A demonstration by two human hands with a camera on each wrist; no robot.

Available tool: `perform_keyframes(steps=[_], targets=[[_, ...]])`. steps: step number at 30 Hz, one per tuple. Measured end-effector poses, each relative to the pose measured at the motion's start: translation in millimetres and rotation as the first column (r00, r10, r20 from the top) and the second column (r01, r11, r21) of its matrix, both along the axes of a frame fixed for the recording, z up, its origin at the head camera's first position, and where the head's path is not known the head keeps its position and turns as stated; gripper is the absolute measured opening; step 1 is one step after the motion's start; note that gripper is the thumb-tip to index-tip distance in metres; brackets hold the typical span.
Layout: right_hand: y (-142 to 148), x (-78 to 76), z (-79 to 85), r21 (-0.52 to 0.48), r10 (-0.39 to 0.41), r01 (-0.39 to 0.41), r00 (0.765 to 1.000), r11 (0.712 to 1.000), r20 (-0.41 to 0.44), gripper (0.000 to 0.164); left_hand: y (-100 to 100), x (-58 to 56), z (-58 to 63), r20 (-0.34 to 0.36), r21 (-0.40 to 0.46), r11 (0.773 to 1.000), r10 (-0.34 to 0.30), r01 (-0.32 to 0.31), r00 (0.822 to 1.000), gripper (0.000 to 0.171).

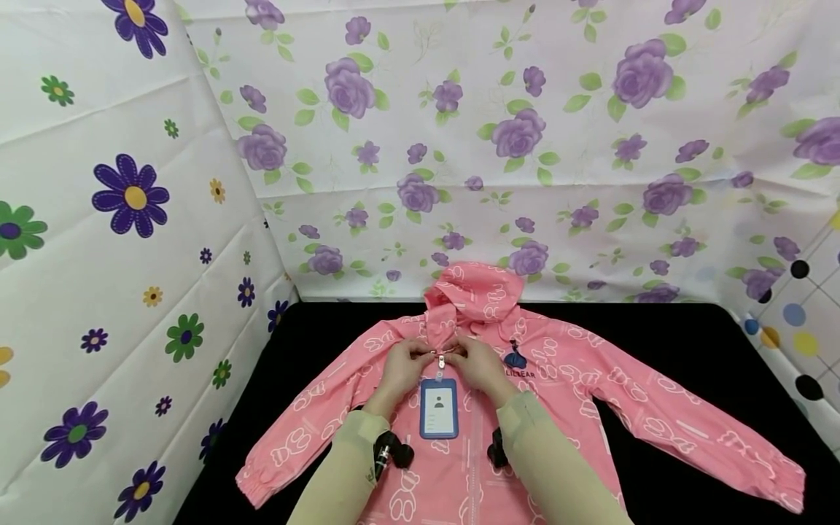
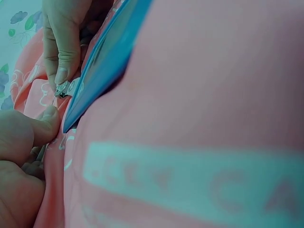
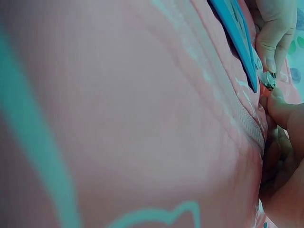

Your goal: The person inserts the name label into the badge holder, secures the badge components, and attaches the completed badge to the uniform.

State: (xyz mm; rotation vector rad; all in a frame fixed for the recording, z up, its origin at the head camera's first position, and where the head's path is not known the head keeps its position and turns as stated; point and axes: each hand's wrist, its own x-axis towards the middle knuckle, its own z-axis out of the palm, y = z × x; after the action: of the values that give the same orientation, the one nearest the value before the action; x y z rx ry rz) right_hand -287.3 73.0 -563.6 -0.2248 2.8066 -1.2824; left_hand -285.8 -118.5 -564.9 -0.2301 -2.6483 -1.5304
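Note:
A pink hooded jacket [image 1: 558, 379] with white outline prints lies front up, sleeves spread. On its chest hangs a blue-framed ID badge [image 1: 439, 409], with a metal badge clip [image 1: 442, 362] at its top. My left hand [image 1: 403, 368] pinches the jacket's fabric just left of the clip. From the other side, my right hand [image 1: 479, 364] pinches the cloth, its thumb and fingertips right beside the clip. Both wrist views show the thumbs close to the shiny clip [image 2: 61, 89], and the badge [image 3: 237, 40] edge-on. Several fingertips are hidden under folds of cloth.
Beneath the jacket is a black table surface [image 1: 656, 328]. Flower-printed sheets [image 1: 407, 146] hang behind and to the left, and a dotted sheet [image 1: 797, 343] is at the right. The hood [image 1: 475, 292] points to the back; a zipper [image 1: 474, 467] runs down the front.

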Motion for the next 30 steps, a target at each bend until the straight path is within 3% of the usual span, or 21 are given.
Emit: perform_keyframes(steps=[9,30], targets=[[0.7,3.5,0.7,0.029,0.021,-0.020,0.999,0.999,-0.034,0.015,1.0,-1.2,-0.5,0.048,0.043,0.999,0.019,-0.021,0.999,0.005],[-4.5,7.1,3.6,0.088,0.025,-0.018,0.997,0.996,-0.077,0.011,3.2,0.3,3.7,0.045,0.023,0.999,0.029,-0.030,0.999,0.007]])
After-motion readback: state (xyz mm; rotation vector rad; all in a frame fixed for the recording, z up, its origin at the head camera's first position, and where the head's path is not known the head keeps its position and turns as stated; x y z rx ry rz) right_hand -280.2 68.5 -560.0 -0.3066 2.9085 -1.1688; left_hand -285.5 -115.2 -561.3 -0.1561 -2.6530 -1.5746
